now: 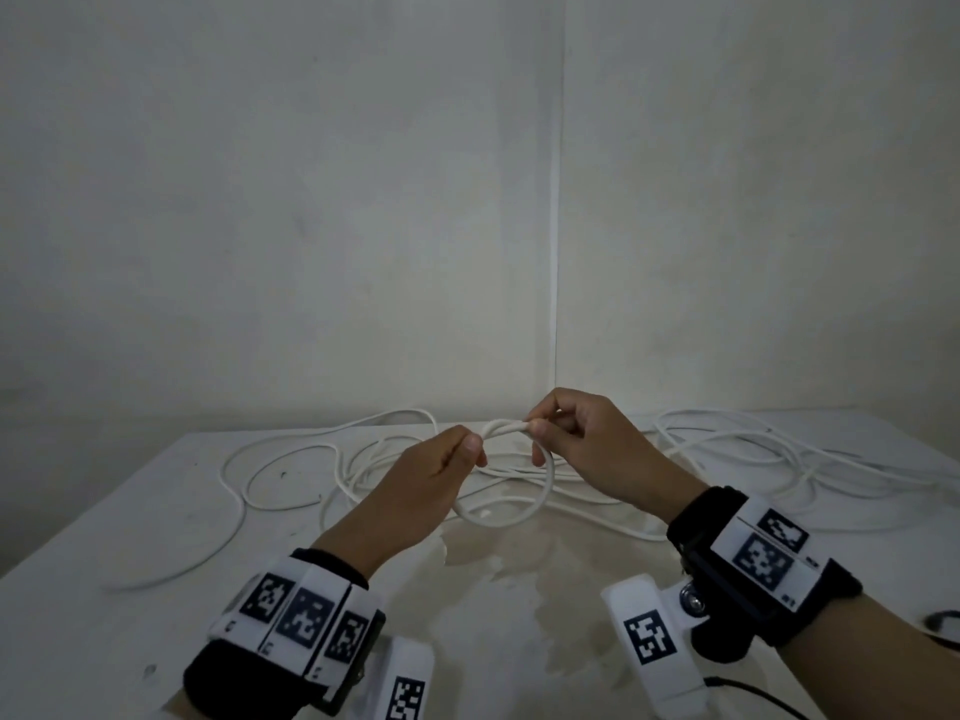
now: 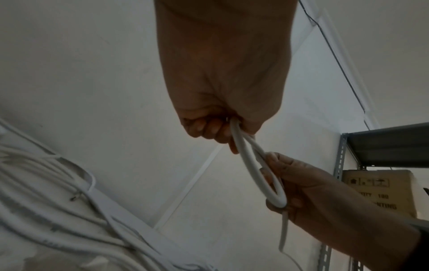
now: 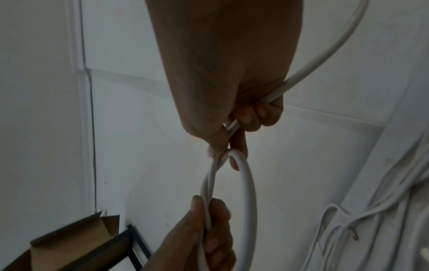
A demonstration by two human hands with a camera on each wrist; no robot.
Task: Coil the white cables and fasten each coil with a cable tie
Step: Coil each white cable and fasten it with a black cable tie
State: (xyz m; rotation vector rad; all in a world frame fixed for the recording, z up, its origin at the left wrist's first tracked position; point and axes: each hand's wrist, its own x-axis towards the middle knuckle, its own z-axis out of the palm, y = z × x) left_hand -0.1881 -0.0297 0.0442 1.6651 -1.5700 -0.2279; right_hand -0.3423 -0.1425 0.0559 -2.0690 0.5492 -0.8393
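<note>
Both hands [image 1: 519, 449] around small white cable loop [image 1: 511, 504]

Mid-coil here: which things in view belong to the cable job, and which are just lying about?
Job:
left hand and right hand, both gripping the cable loop
loose white cables on the table

Lying about:
cardboard box on metal shelf
No cable tie visible.

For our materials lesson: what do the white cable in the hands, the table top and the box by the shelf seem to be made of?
White cable: likely plastic-sheathed; smooth, slightly glossy, bends into a springy loop held by the left hand and right hand.
Table top: hard, matte white, scuffed and stained; perhaps painted or laminated board, cannot tell.
Box: brown, printed, looks like cardboard.
</note>
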